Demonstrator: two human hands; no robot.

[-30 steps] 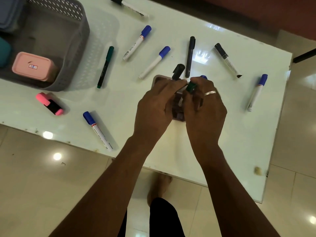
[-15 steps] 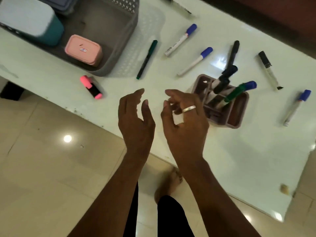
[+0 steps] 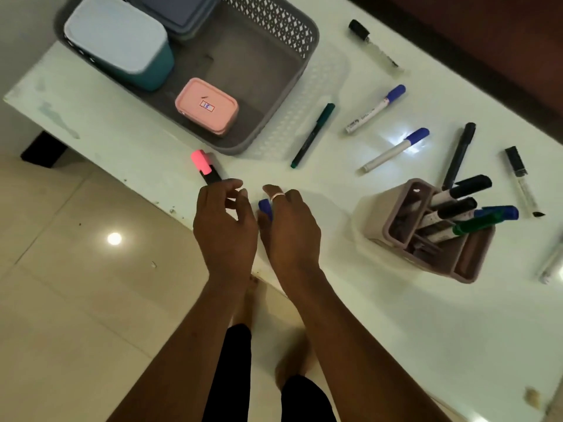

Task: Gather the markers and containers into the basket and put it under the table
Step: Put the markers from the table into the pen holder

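Markers: loose across the white table (image 3: 380,315), mostly centre and upper right of the frame; several stand in the compartmented pen holder (image 3: 432,239) at right
Nearest items: pink highlighter (image 3: 204,166) just above the left hand (image 3: 225,226); blue-capped marker (image 3: 265,208) partly hidden under the right hand (image 3: 289,233)
Handling, judged: light, stiff, smooth plastic barrels; apt to roll; best pinched mid-barrel
Left hand: fingers (image 3: 236,185) curled but holding nothing, tips near the highlighter's dark end; contact cannot be told
Right hand: ringed, fingers bent over the blue cap; whether gripped cannot be told
Basket (image 3: 304,44): grey, upper left of frame, holding a pink box (image 3: 207,106), a white-lidded teal container (image 3: 122,41) and another grey-blue one
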